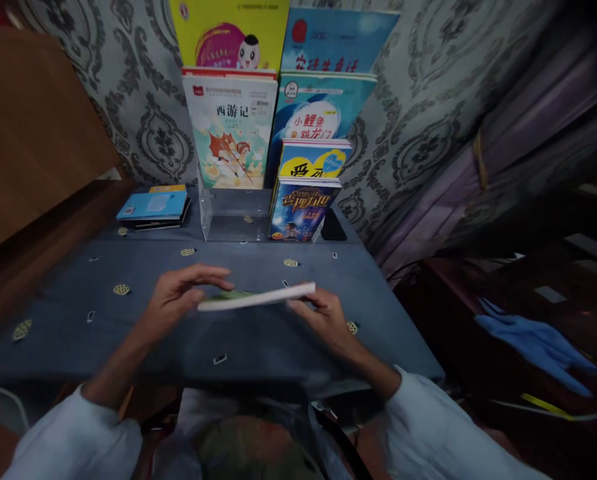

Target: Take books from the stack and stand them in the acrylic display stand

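A thin book [258,299] with white page edges is held nearly edge-on above the table; a strip of its greenish cover shows. My right hand [326,317] grips its right end, thumb on the near side and fingers behind. At the book's left end is my left hand [176,297], its fingers spread apart over the cover and its thumb close to the corner. Whether that thumb touches the book I cannot tell. Beyond the hands stands a clear acrylic book rack [233,227], with a white-and-green book [233,130] and a dark blue book [303,210] upright in it.
More upright books fill the rack's back rows, among them a yellow-green book [231,33] and a teal book [323,103]. A small stack of books [153,205] lies at the left. A black flat object [334,225] lies right of the rack. A blue cloth [533,337] lies at the far right.
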The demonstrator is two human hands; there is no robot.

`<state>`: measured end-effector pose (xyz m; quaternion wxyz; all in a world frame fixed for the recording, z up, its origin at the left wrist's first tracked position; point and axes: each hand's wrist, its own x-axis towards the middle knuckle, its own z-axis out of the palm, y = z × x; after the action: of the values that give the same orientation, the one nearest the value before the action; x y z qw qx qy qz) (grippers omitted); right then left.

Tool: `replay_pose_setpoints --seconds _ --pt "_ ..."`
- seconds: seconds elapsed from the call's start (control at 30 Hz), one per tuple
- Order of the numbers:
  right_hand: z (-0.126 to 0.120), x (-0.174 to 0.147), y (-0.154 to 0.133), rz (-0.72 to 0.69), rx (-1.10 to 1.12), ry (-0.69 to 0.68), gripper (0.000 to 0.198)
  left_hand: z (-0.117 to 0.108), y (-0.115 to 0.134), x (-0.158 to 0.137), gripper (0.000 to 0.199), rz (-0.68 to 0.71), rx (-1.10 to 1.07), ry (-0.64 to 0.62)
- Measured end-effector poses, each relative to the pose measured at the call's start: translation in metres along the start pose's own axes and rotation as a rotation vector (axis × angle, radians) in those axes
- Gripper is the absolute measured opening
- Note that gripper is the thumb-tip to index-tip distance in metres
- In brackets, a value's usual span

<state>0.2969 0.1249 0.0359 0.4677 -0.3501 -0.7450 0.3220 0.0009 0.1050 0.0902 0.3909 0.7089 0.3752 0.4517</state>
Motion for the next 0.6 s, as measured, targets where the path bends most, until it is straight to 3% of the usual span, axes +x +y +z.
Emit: replay_pose_setpoints --seconds 0.1,0.17,0.27,0.47,0.6 --pt "0.006 0.015 0.016 0.115 0.128 0.066 0.033 0.018 -0.041 0.015 0.077 -0.007 -0.284 0.166" --pt "0.01 0.02 0.024 0.155 0.165 0.099 0.033 0.032 -0.061 0.021 0.072 -0.105 -0.316 0.193" --pt "0.015 0.021 0.038 0.212 0.134 0.131 0.035 0.048 -0.079 0.026 0.063 -0.225 -0.25 0.218" --pt "0.023 0.016 0.062 0.295 0.103 0.073 0.039 0.052 -0.099 0.033 0.056 -0.229 -0.215 0.227" --pt "0.025 0.019 0.068 0.339 -0.017 0.029 0.038 0.044 -0.103 0.027 0.046 -0.271 0.147 0.276"
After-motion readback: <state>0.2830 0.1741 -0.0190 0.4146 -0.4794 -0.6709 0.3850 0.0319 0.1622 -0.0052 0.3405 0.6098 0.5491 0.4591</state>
